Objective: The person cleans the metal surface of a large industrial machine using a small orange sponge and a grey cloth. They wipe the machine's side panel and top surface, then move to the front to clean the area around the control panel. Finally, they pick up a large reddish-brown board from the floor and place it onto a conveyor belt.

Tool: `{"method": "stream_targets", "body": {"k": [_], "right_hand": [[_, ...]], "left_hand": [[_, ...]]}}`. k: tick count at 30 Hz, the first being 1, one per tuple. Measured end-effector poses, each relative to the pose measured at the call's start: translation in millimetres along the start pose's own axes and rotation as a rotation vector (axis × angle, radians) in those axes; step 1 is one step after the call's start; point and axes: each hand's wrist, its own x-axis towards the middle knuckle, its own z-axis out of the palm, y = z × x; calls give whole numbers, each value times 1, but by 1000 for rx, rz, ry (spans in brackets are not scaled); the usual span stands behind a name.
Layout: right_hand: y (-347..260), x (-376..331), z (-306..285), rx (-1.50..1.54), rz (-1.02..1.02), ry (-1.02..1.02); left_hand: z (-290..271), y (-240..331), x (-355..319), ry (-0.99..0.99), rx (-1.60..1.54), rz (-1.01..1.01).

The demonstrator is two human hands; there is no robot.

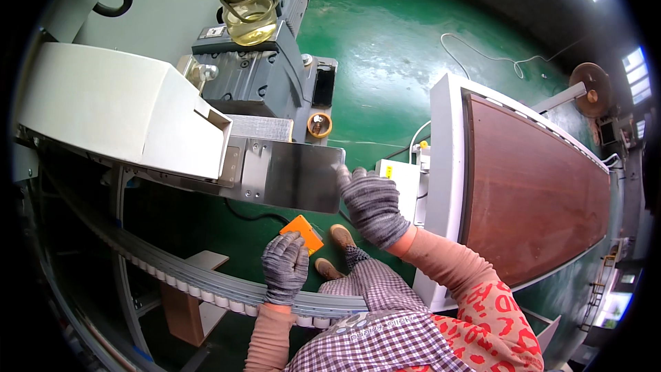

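Observation:
Both my hands wear grey striped knit gloves. My right hand (pixel 375 201) is beside the right end of a flat metal plate (pixel 296 176), one finger stretched to the plate's edge and the others partly bent. Nothing shows in it. Lower and to the left, my left hand (pixel 285 269) has its fingers curled in; its palm side is hidden, so I cannot tell whether anything is inside. An orange foot pedal (pixel 303 233) lies on the floor beyond that hand, by my brown shoes (pixel 329 269).
A white machine housing (pixel 103 107) covers the plate's left end. Behind stands a grey motor unit (pixel 255 76) topped by a bottle of yellowish liquid (pixel 249 17). A curved roller rail (pixel 206 282) runs from the left to my waist. A brown-topped white table (pixel 530 186) stands right.

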Motion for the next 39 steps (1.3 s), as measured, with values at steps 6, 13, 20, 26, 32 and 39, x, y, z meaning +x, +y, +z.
{"method": "stream_targets", "body": {"k": [6,13,20,26,32,39], "right_hand": [[-6,-4,-1,23,5,3],[-10,1,-4,-6,70,-70],[-15,-3,-7,-42,46,-115],[-8,4,-12,-5,59,-148],[-4,11,-10,-48,48,-129],[-1,13,-10,-28,35,-97]], "left_hand": [[2,0,5,30,-10,11],[-5,-1,8,39,40,45],[-5,-1,7,43,57,59],[-5,-1,4,52,58,51],[-5,0,6,58,55,45],[-3,-3,3,60,66,30]]}}
